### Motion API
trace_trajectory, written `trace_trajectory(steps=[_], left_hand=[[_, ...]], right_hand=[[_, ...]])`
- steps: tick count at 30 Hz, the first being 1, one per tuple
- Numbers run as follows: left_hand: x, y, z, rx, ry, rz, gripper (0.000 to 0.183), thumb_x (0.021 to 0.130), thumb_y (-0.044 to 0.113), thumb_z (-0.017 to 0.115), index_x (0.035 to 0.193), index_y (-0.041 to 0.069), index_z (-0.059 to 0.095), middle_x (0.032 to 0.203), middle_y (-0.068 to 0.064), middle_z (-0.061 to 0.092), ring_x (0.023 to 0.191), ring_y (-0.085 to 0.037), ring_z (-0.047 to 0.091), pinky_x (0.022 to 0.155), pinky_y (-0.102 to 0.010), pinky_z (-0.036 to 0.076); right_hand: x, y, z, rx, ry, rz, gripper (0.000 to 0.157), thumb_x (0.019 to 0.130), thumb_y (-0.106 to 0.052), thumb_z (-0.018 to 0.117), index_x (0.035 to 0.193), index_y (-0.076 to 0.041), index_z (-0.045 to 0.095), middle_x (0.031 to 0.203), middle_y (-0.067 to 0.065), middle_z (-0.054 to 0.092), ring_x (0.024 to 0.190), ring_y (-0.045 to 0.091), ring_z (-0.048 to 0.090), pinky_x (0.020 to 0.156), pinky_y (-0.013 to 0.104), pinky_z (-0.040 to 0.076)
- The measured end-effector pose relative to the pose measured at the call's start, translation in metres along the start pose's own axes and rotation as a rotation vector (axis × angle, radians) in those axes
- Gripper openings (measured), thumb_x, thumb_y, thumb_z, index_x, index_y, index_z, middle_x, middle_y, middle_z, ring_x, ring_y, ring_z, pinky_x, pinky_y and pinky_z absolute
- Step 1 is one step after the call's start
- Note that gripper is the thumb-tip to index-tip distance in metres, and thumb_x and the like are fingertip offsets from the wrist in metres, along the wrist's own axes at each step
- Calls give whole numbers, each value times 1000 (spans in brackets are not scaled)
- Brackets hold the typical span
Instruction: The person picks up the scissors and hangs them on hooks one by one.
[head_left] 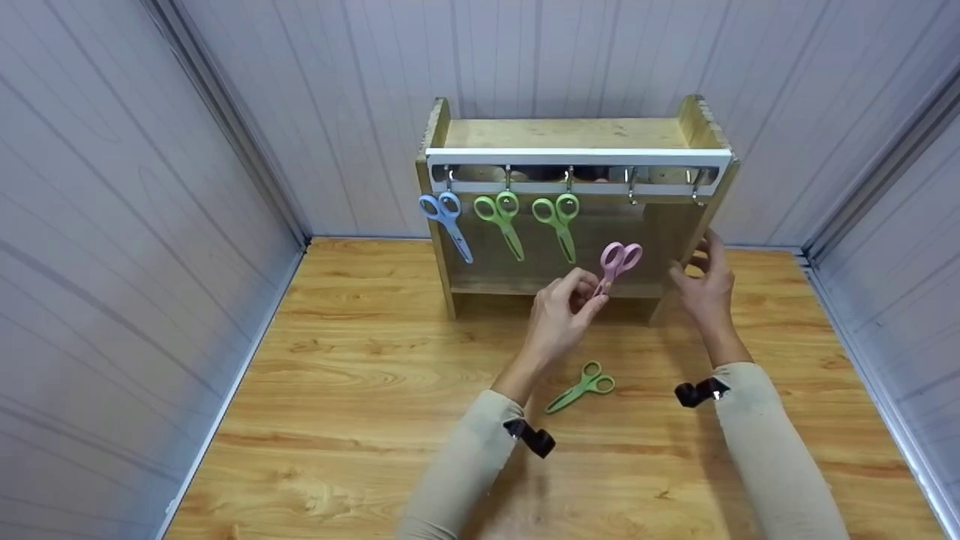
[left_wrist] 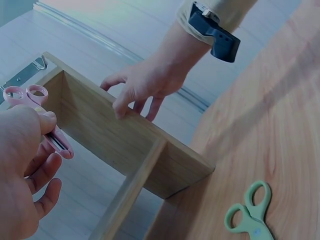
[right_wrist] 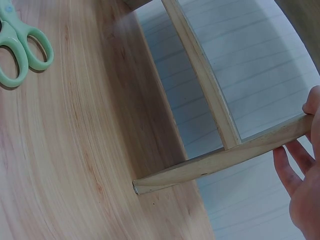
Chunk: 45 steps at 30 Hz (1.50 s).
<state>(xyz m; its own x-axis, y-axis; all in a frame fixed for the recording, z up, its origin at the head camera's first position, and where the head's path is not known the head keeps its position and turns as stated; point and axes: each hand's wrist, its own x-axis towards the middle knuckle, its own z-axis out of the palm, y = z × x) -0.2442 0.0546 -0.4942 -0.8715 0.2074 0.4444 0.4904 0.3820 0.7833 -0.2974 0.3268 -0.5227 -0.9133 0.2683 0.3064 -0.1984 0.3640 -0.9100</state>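
My left hand (head_left: 559, 311) pinches a pair of pink scissors (head_left: 615, 271) near the blades, with the finger loops pointing up. The scissors are in front of a wooden rack (head_left: 570, 133), below its hooks. At the rack's right side panel (left_wrist: 95, 107), my right hand (head_left: 705, 289) grips the edge, thumb on one face and fingers on the other. One pair of blue scissors (head_left: 451, 223) and two green pairs, the middle scissors (head_left: 504, 221) and the right-hand scissors (head_left: 559, 225), hang by their loops. Another pair of green scissors (head_left: 583, 388) lies on the wooden surface below my hands.
A white rail (head_left: 577, 156) with several metal hooks runs across the rack's front. The two right hooks, one hook (head_left: 631, 187) beside the other hook (head_left: 697, 187), carry nothing. Pale panelled walls (head_left: 375, 112) enclose the wood-patterned surface (head_left: 337, 390).
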Motion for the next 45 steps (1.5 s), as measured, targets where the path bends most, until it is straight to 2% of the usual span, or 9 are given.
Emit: trace_trajectory(steps=[4, 11, 16, 22, 29, 34, 37, 41, 45], left_hand=[[4, 3, -1, 5, 6, 10, 16, 104, 21, 81, 113, 10, 75, 93, -4, 81, 84, -7, 60, 78, -19, 47], [11, 9, -4, -12, 16, 25, 16, 105, 20, 80, 114, 8, 74, 94, -6, 81, 85, -11, 67, 79, -20, 53], [15, 12, -7, -26, 26, 44, 16, 104, 18, 80, 114, 7, 74, 95, -8, 82, 84, -12, 68, 78, -18, 53], [20, 16, -9, -48, 35, 49, 16, 104, 17, 80, 113, 6, 74, 94, -8, 81, 82, -6, 63, 76, -22, 56], [25, 21, -13, -76, 36, 40, 16, 104, 16, 81, 114, 6, 73, 95, -9, 81, 82, -3, 59, 75, -19, 52], [29, 24, -15, -104, 41, 41, 14, 104, 14, 80, 113, 6, 73, 94, -9, 80, 80, 0, 57, 75, -29, 58], [31, 24, -16, -129, 42, 46, 15, 104, 14, 80, 113, 5, 73, 94, -10, 80, 78, 1, 56, 74, -28, 57], [34, 25, -17, -161, 38, 46, 15, 104, 14, 80, 113, 5, 72, 94, -11, 80, 76, 2, 58, 72, -17, 51], [36, 26, -18, -183, 34, 39, 16, 104, 14, 80, 113, 5, 72, 94, -11, 81, 75, 2, 58, 72, -19, 52]], right_hand=[[0, 0, 0, 1, 13, -13, 74, 104, -4, 71, 171, -17, 43, 152, 19, 62, 121, 20, 65, 82, 6, 56], [0, 0, 0, 6, 29, -39, 74, 101, -1, 73, 169, -15, 47, 143, 14, 63, 112, 8, 65, 80, 7, 56], [-1, -2, 0, 3, 20, -29, 74, 103, -3, 72, 170, -16, 45, 147, 17, 62, 113, 8, 64, 82, 7, 56], [-1, -2, 0, 8, 27, -27, 73, 102, -2, 72, 170, -14, 46, 149, 20, 63, 114, 11, 65, 83, 7, 56], [-1, -3, 0, -24, 15, -18, 75, 104, -4, 72, 172, -16, 42, 153, 20, 62, 119, 17, 64, 89, 9, 54], [-1, -3, 0, -13, 25, -26, 74, 103, -4, 72, 171, -14, 45, 151, 19, 64, 113, 7, 65, 89, 11, 55], [-1, -3, 0, -1, 26, -31, 74, 102, -3, 73, 170, -15, 46, 147, 17, 64, 109, 0, 65, 83, 9, 55], [-1, -3, 0, 2, 22, -33, 74, 102, -1, 73, 170, -15, 46, 147, 18, 64, 109, 0, 64, 80, 7, 55], [0, -3, 0, -5, 22, -28, 74, 102, -1, 73, 170, -15, 45, 148, 20, 64, 110, 3, 64, 80, 6, 55]])
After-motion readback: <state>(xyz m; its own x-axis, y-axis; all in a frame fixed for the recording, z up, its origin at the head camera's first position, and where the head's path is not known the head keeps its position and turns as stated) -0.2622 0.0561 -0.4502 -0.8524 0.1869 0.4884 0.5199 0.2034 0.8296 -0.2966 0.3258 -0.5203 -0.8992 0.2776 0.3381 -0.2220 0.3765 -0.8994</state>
